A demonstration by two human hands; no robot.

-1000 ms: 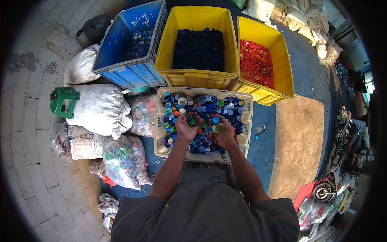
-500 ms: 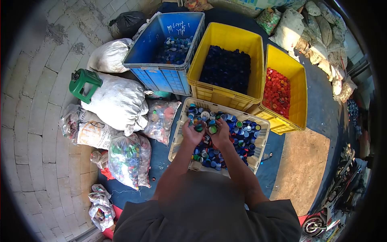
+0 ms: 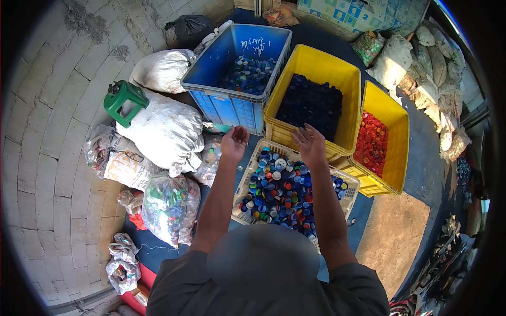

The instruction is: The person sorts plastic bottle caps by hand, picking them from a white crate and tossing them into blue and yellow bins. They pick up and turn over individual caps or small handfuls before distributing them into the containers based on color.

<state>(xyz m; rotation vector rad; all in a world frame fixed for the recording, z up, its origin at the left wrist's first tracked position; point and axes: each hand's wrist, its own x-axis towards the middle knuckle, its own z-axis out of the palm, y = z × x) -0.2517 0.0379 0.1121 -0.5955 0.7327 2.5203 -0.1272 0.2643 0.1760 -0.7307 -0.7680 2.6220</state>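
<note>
My left hand is raised, palm up with its fingers apart and nothing seen in it, between the front of the blue bin and the tray's upper left corner. Over the front edge of the middle yellow bin is my right hand, also empty with fingers spread. Below both hands lies a cream slatted tray of mixed bottle caps, mostly blue, some white, green and red. Dark blue caps fill part of the middle bin; blue and white caps lie in the blue bin.
Red caps are in the right yellow bin. On the left, a green jerrycan rests on a white sack, near clear bags of caps. A brown board lies at the right. Sacks are piled at the back right.
Both hands have parted and moved up from the tray toward the bins. Caps seen in them earlier are gone from them. The whole view has shifted somewhat.
</note>
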